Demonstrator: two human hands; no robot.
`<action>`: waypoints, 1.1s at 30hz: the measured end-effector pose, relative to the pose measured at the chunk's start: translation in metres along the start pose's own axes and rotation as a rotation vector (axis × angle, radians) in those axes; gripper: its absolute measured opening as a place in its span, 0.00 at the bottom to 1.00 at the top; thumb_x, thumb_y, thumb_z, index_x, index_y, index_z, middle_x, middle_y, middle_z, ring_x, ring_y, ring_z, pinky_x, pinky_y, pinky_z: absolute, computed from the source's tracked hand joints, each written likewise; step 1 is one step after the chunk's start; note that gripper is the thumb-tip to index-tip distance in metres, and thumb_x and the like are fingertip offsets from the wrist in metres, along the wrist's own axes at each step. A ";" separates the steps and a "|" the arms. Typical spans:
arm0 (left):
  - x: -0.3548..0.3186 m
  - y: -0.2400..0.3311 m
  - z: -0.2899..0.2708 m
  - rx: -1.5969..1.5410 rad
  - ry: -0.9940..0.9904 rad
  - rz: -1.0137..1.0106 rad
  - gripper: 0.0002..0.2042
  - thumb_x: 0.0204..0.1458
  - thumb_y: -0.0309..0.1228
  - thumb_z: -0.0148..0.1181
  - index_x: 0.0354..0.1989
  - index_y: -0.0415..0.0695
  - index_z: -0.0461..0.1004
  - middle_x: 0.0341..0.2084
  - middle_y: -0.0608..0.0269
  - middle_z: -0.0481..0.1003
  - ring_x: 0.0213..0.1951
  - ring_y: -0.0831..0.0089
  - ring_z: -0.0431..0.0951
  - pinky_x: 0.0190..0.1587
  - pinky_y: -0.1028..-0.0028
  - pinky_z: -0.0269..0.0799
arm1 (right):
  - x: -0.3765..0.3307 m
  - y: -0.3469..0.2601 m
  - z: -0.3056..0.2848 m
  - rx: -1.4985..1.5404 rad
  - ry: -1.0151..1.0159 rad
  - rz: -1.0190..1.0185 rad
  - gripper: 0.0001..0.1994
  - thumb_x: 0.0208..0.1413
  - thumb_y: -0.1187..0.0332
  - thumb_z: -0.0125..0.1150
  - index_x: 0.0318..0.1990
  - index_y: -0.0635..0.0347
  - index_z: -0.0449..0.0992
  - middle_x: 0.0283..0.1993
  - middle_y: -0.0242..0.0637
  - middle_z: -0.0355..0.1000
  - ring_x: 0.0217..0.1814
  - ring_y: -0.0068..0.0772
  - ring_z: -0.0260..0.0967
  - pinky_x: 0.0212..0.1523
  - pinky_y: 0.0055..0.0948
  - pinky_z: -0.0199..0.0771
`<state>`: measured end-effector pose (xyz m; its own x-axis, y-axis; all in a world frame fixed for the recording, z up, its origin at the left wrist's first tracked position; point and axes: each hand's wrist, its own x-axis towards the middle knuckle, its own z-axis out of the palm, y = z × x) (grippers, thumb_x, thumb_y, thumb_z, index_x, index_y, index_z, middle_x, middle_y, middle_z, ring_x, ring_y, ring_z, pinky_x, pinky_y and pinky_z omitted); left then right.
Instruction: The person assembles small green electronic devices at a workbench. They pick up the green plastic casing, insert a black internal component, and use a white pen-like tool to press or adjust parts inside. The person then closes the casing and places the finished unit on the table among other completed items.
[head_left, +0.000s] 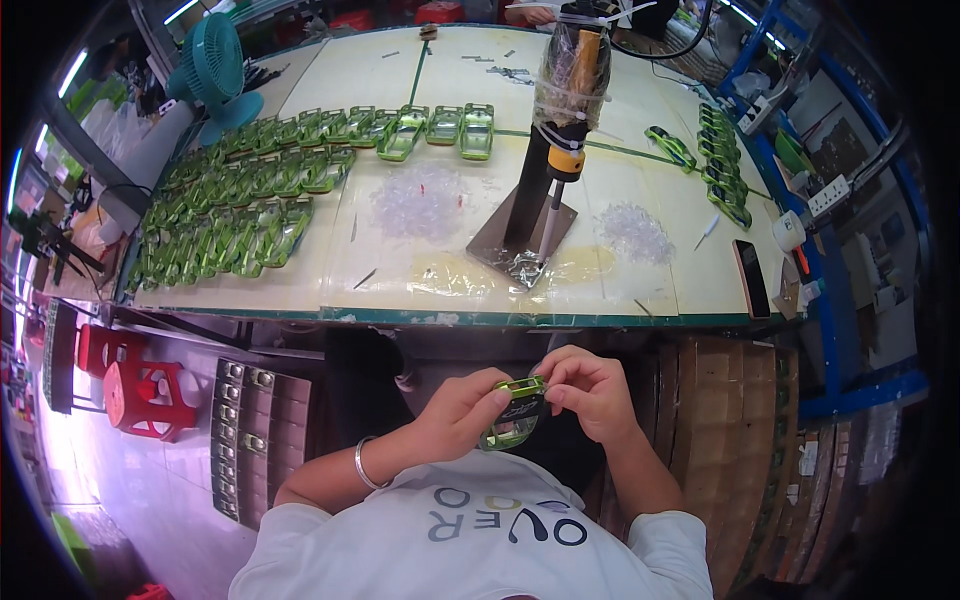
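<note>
Both hands pinch a translucent green frame (517, 412).

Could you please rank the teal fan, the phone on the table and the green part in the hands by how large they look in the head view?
1. Teal fan, clearly largest.
2. Green part and phone look about alike; the part is nearer the camera, so I won't rank them.

Green on the Workbench

A translucent green casing (515, 410) with a dark centre. Rows of matching green casings (230, 215) cover the cream tabletop (640, 90), beside a teal fan (212, 65), clear plastic bits (418, 202), red stools (140, 395) and blue shelving (835, 300).
</note>
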<state>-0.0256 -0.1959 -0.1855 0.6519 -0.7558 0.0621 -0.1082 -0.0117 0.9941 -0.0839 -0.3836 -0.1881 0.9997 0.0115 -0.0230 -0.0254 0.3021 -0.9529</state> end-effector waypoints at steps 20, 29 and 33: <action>-0.004 -0.002 -0.004 0.139 -0.197 0.009 0.09 0.53 0.31 0.42 0.34 0.38 0.66 0.18 0.55 0.68 0.22 0.66 0.70 0.27 0.72 0.63 | 0.007 0.029 -0.020 0.389 -0.340 0.398 0.14 0.39 0.74 0.59 0.36 0.64 0.67 0.29 0.32 0.67 0.26 0.20 0.63 0.23 0.18 0.63; -0.002 -0.022 -0.008 -0.491 0.062 -0.096 0.12 0.55 0.32 0.41 0.42 0.35 0.64 0.31 0.62 0.69 0.36 0.81 0.69 0.39 0.80 0.65 | -0.003 0.039 0.024 -0.771 0.053 -0.460 0.35 0.38 0.65 0.64 0.55 0.60 0.53 0.51 0.49 0.58 0.46 0.39 0.63 0.44 0.32 0.65; -0.001 -0.012 -0.005 -0.526 0.020 -0.107 0.13 0.54 0.30 0.45 0.45 0.36 0.61 0.33 0.62 0.69 0.37 0.80 0.69 0.41 0.78 0.65 | 0.003 0.051 0.032 -1.063 0.110 -0.711 0.35 0.36 0.62 0.66 0.54 0.48 0.55 0.53 0.59 0.54 0.45 0.56 0.63 0.38 0.40 0.69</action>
<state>-0.0215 -0.1917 -0.1974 0.6531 -0.7559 -0.0455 0.3469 0.2453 0.9053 -0.0823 -0.3374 -0.2266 0.7881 0.0683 0.6118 0.4765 -0.6969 -0.5360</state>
